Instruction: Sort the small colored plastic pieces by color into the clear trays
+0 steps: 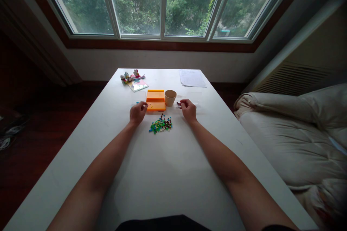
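An open orange plastic case point(155, 95) lies on the white table, with a few tiny bits in its near half. At its left edge is my left hand point(137, 113), fingertips pinched together; whatever they hold is too small to make out. My right hand point(189, 110) is also closed in a pinch, right of a brown paper cup point(170, 98), beside some small dark and white pieces point(178, 105). Between my forearms and nearer to me spreads a loose pile of tiny building bricks point(160, 125) in green, blue, brown and pale colours.
Clear, faint trays point(196, 98) lie near each hand. At the far left stand colourful small figures point(132, 75) by a printed card point(138, 85). Papers point(192, 78) rest at the far right. A cushioned sofa point(287, 140) is right of the table point(162, 173).
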`<control>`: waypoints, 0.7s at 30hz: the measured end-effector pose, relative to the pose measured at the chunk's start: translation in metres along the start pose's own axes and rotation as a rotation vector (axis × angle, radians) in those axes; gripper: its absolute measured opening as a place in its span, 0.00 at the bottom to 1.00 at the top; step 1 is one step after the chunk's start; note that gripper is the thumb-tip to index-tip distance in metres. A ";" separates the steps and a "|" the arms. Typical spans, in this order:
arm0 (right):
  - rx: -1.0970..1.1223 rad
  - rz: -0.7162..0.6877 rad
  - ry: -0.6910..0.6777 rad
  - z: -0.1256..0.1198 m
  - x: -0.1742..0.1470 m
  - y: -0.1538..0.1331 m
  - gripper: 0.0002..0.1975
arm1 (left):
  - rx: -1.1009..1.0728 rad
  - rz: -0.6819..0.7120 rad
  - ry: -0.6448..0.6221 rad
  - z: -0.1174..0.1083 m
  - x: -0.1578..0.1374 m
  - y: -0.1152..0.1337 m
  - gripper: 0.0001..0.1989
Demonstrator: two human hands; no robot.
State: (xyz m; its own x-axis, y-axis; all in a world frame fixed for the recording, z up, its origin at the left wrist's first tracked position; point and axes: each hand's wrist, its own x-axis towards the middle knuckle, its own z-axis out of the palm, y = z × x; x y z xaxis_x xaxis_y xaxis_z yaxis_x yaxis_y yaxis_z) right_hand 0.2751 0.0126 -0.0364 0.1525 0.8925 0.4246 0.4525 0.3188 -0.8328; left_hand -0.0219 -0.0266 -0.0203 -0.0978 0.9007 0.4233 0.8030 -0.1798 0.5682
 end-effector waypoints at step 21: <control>-0.044 -0.104 -0.164 0.004 -0.014 -0.012 0.13 | -0.049 -0.310 0.206 -0.010 0.010 -0.028 0.14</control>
State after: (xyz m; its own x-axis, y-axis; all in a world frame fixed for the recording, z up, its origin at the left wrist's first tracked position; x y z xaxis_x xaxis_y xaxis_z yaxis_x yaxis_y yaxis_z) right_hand 0.2639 -0.0020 -0.0335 -0.0405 0.8966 0.4409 0.4970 0.4009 -0.7696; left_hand -0.0515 -0.0165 -0.0253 -0.4516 0.8181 0.3561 0.6881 0.0654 0.7227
